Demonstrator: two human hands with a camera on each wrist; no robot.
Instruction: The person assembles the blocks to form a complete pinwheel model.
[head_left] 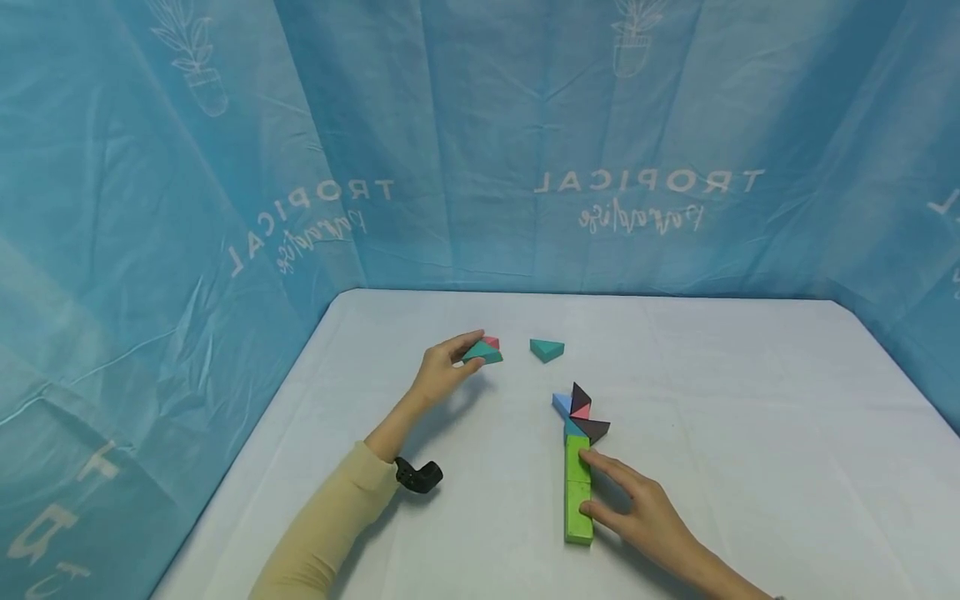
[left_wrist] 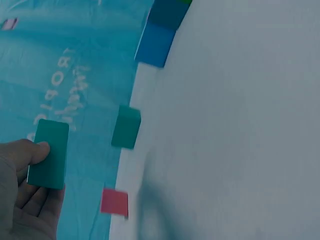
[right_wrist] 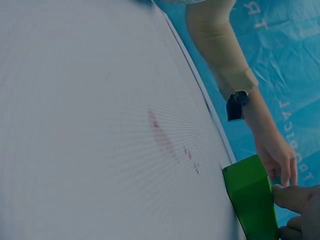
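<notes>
Over the far left of the table, my left hand pinches a teal triangular block between thumb and fingers. The same block shows its flat face in the left wrist view. Just behind it is a pink block, partly covered in the head view. My right hand touches the right side of two green blocks joined end to end, index finger at the upper one and thumb at the lower. In the right wrist view, a thumb rests against a green block.
A second teal triangular block lies right of the left hand. Above the green blocks, a blue block, dark blocks and a small pink triangle form a cluster. A blue curtain hangs behind the white table.
</notes>
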